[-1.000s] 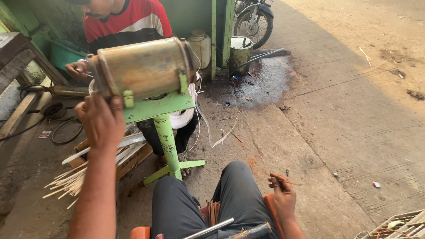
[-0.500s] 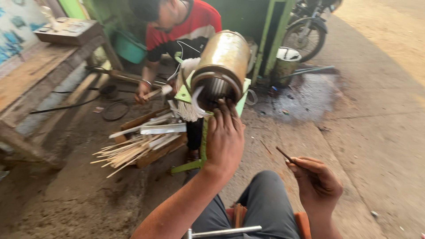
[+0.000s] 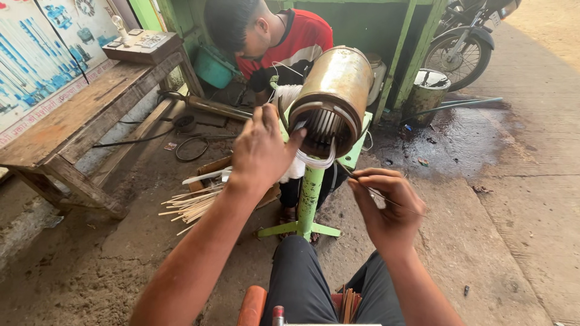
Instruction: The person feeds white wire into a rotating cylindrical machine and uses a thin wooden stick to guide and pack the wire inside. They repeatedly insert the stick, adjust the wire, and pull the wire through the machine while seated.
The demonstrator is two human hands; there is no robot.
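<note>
The left hand (image 3: 261, 152) rests its open grip against the mouth of the metal cylinder (image 3: 333, 99), which sits on a green stand (image 3: 310, 202). The right hand (image 3: 386, 208) pinches a thin stick (image 3: 362, 183) just below it.

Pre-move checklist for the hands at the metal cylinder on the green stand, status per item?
1. Left hand braced on the rim of the metal cylinder: ok, thumb at the open end.
2. Right hand has a grip on the thin stick: ok, pinched between fingertips, tip toward the opening.
3. White wire loops clear of the stick's path: not ok, they hang across the lower rim.
4. Green stand seated flat on the ground: ok, its feet rest on the floor.
5. The other person's hands clear of the far end: cannot tell, hidden behind the cylinder.
</note>
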